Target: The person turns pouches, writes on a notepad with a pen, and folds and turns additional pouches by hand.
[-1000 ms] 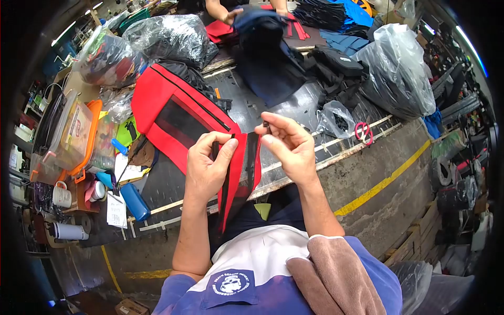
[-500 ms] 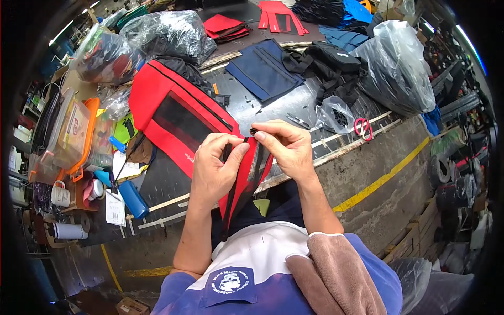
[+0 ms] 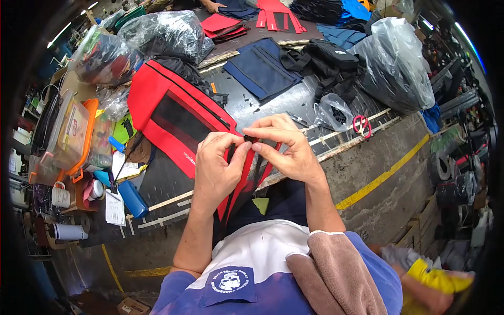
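At the centre of the frame, a person's left hand (image 3: 216,167) and right hand (image 3: 286,149) meet over a red fabric bag panel with black zipper tape (image 3: 181,118) draped off the workbench edge. The fingertips of both hands pinch together on a small black zipper slider (image 3: 248,139) at the tape's end, thumbs pressed beneath. Red-handled scissors (image 3: 361,125) lie at right.

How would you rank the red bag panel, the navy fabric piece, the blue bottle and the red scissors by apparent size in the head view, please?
1. red bag panel
2. navy fabric piece
3. blue bottle
4. red scissors

The bottle lies nearer the camera, so its lead over the scissors is unsure.
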A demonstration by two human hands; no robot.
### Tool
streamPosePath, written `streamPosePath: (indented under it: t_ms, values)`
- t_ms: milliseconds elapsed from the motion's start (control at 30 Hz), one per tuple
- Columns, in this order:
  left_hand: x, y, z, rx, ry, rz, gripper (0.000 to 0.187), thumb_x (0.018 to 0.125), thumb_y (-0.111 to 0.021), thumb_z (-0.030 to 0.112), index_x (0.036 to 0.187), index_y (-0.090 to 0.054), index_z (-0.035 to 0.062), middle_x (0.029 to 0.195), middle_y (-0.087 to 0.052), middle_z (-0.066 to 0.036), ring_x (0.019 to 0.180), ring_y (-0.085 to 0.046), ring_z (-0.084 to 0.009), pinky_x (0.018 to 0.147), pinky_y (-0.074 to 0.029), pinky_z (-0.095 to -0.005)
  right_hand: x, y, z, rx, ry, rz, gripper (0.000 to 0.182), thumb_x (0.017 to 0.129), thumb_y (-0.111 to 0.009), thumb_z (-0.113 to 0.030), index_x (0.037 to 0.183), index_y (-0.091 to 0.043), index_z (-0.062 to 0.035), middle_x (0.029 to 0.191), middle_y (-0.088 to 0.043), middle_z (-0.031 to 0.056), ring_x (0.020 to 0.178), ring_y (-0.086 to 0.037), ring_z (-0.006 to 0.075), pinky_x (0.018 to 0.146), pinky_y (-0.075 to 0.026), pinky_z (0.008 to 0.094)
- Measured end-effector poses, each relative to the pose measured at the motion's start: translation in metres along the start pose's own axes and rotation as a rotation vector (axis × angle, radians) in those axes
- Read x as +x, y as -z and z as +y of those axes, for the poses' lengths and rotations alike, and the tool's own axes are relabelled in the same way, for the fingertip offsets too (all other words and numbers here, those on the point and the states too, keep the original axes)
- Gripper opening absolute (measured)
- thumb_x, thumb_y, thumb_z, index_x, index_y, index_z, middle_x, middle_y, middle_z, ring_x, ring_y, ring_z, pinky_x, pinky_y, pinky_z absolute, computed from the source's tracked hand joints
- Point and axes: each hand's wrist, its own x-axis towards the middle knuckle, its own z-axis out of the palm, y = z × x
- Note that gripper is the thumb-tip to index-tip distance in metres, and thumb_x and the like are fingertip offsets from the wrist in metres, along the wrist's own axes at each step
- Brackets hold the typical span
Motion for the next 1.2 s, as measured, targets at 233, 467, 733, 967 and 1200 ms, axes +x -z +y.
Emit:
streamPosePath:
  t_ms: [233, 467, 733, 967, 1200]
  values:
    - [-0.002, -0.009, -0.025, -0.504, 0.165, -0.068, 0.016, 0.098, -0.075, 0.013, 0.091, -0.065, 0.0023, 0.082, -0.063, -0.001, 0.079, -0.055, -0.0075, 0.072, -0.044, -0.0268, -0.005, -0.023, 0.01, 0.376, -0.148, 0.014, 0.037, 0.091, -0.078, 0.001, 0.127, -0.077, -0.0022, 0.108, -0.073, 0.0093, 0.097, -0.064, 0.0138, 0.086, -0.05, 0.0286]
    - [-0.013, -0.014, -0.029, -0.821, 0.136, -0.029, 0.01, 0.099, -0.069, 0.006, 0.095, -0.061, 0.0029, 0.086, -0.062, 0.002, 0.082, -0.053, -0.0045, 0.074, -0.043, -0.023, -0.011, -0.042, 0.013, 0.55, -0.171, 0.079, 0.036, 0.092, -0.077, 0.001, 0.127, -0.077, -0.0016, 0.107, -0.071, 0.0077, 0.096, -0.064, 0.0139, 0.085, -0.05, 0.0277]
    - [-0.015, -0.012, -0.031, -0.724, 0.153, 0.033, 0.008, 0.099, -0.066, 0.004, 0.095, -0.06, 0.0031, 0.088, -0.062, 0.002, 0.081, -0.053, -0.0046, 0.074, -0.045, -0.0221, -0.01, -0.04, 0.005, 0.572, -0.203, 0.057, 0.032, 0.094, -0.075, 0.001, 0.126, -0.077, -0.0017, 0.111, -0.073, 0.0109, 0.103, -0.067, 0.0187, 0.093, -0.053, 0.0316]
    - [-0.015, -0.009, -0.027, -0.771, 0.137, 0.056, 0.014, 0.101, -0.056, 0.015, 0.093, -0.06, 0.0039, 0.086, -0.058, 0.002, 0.083, -0.051, -0.0071, 0.076, -0.042, -0.0259, -0.014, -0.056, 0.014, 0.618, -0.194, 0.133, 0.03, 0.094, -0.074, 0.002, 0.125, -0.077, -0.0001, 0.114, -0.074, 0.013, 0.11, -0.068, 0.0198, 0.097, -0.053, 0.0319]
    - [0.008, 0.035, -0.038, -0.312, -0.083, -0.013, 0.023, 0.099, -0.05, 0.022, 0.093, -0.06, 0.0026, 0.084, -0.055, -0.001, 0.084, -0.051, -0.0111, 0.077, -0.041, -0.03, -0.014, -0.062, 0.011, 0.733, -0.288, 0.291, 0.023, 0.094, -0.076, 0.002, 0.117, -0.078, 0.0018, 0.107, -0.077, 0.0082, 0.1, -0.069, 0.0134, 0.092, -0.054, 0.0281]
